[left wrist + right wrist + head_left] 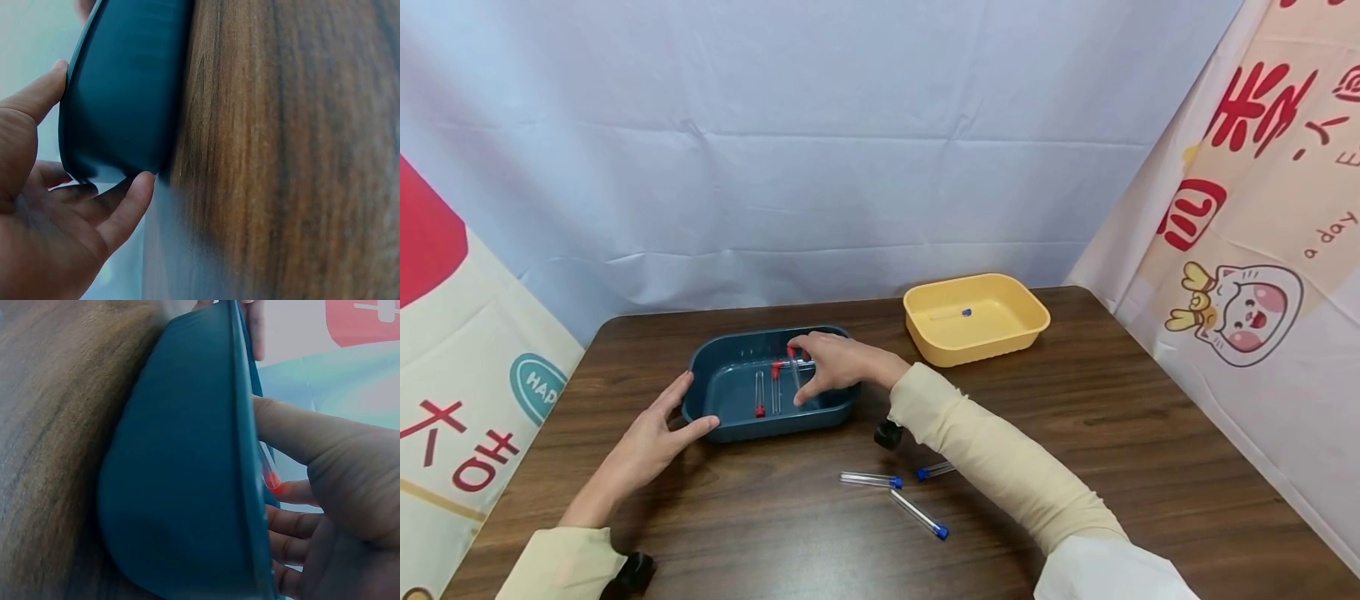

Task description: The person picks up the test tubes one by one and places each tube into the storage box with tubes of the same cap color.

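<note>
My left hand (655, 433) rests at the left end of a dark blue plastic bin (782, 429), thumb against the near rim and spread fingers along the end wall. In the left wrist view, the fingertips touch the bin's outer wall close to the tabletop. Over the bin's right side, my right hand (835, 367) holds a clear test tube (795, 375) with a red cap between thumb and index finger, the cap end at the index finger. More red-capped tubes (759, 392) lie on the bin's floor. The right wrist view shows the red cap (273, 480) behind the rim.
A yellow bin (970, 350) stands at the back right, holding a blue-capped tube (966, 312). Several blue-capped tubes (871, 479) lie on the brown wood table (760, 533) in front, one partly behind my right forearm. Cloth hangs behind and on both sides.
</note>
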`<move>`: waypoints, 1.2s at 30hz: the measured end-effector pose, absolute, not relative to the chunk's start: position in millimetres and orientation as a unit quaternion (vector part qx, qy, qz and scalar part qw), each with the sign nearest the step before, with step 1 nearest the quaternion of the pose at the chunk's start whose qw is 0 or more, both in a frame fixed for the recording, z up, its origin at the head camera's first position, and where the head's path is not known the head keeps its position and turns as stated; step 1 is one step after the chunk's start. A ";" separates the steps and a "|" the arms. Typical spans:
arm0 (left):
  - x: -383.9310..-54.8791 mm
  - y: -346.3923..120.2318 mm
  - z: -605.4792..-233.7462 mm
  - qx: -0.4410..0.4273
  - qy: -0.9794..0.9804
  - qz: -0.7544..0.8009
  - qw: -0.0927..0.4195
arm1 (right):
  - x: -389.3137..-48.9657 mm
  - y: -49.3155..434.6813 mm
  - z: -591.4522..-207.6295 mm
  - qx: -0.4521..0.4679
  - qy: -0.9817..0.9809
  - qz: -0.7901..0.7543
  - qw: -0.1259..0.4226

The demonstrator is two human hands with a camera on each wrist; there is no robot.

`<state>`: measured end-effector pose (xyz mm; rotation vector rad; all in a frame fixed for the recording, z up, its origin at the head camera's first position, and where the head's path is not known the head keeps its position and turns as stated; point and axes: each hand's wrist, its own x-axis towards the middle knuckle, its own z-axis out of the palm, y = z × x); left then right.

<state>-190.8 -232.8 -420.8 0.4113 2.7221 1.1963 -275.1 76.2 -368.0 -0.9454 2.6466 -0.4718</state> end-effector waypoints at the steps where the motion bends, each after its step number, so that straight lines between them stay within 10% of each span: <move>1: -191.1 -232.8 -420.8 0.136 0.904 0.398 0.071 | -275.2 75.6 -369.1 -0.327 0.920 -0.162 0.145; 36: -191.2 -232.4 -420.3 0.133 0.906 0.396 0.073 | -278.8 65.7 -382.2 -0.313 0.928 -0.138 0.149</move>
